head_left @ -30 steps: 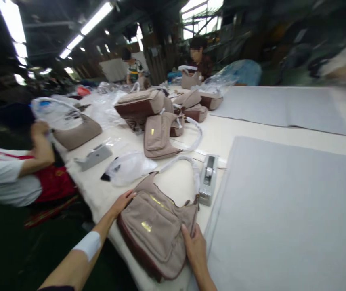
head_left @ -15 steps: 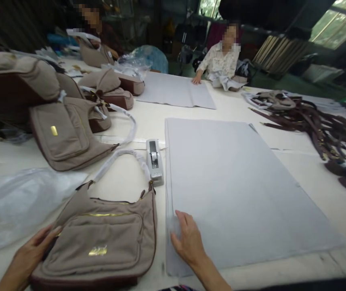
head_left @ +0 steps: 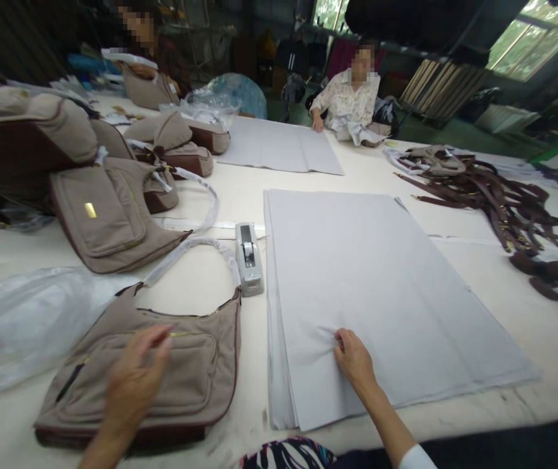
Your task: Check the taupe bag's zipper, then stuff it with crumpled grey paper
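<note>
A taupe shoulder bag (head_left: 185,378) with dark brown trim lies on the table in front of me, its strap wrapped in white. Over its front pocket hovers my left hand (head_left: 135,381), slightly blurred, holding nothing, thumb and fingers apart. My right hand (head_left: 355,361) pinches the top sheet of grey paper (head_left: 381,280) near its front left part. Creases spread from the fingertips, and the sheet sits askew on the stack, baring the left edges of the sheets below. A grey tape dispenser (head_left: 249,260) stands between the bag's strap and the paper.
More taupe bags (head_left: 97,208) are piled at the left, beside a clear plastic bag (head_left: 29,326). Brown straps (head_left: 488,189) lie heaped at the right. Farther back are another grey paper stack (head_left: 279,146) and two people, one in a patterned shirt (head_left: 349,98).
My left hand has left the bag's side and moved right over its front. My right hand has shifted right, dragging the top sheet's near left corner rightward and wrinkling it.
</note>
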Motion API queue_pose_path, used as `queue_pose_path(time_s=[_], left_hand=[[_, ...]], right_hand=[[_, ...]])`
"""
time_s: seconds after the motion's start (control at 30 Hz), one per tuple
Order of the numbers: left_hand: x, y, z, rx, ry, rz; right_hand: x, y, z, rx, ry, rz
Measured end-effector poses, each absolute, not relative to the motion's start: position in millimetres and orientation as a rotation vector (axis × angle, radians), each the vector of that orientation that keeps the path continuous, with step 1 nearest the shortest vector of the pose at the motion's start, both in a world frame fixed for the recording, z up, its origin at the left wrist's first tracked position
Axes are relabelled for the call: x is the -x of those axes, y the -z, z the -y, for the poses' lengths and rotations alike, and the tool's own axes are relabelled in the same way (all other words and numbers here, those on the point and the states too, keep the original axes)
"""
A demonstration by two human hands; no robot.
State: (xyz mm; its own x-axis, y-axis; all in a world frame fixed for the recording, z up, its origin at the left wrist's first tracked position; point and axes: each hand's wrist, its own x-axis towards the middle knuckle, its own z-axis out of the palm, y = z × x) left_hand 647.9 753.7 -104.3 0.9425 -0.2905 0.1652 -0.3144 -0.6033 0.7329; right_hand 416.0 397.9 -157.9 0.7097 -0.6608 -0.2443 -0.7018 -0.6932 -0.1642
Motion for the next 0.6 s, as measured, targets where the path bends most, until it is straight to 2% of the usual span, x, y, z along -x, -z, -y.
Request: queue_pose_path(time_s=[0.07, 0.13, 0.33, 0.43, 0.57, 0.6], left_hand=[[-603.0, 111.6, -683.1, -2.049, 0.494, 0.437], [-564.3, 131.3, -626.3, -1.872, 0.864, 0.389], [-514.4, 170.8, -558.8, -1.931, 0.865, 0.368], [-507.5, 165.9, -547.9, -1.988, 0.793, 0.381], [-487.9, 151.4, -527.5, -1.851, 0.865, 0.504], [-483.7, 148.1, -520.5, -1.855, 0.795, 0.390]], right_hand=[[-415.5, 160.4, -394.8, 2.650, -0.240, -1.067], [-414.6, 161.7, -393.5, 2.628, -0.229, -1.048], [-413.0, 161.9, -387.2, 2.510, -0.187, -1.015], [-418.3, 153.3, -386.2, 2.416, -0.174, -1.025], [-431.0, 138.1, -406.0, 2.324, -0.109, -1.063], [-435.3, 139.0, -410.2, 2.308, -0.107, -1.037]])
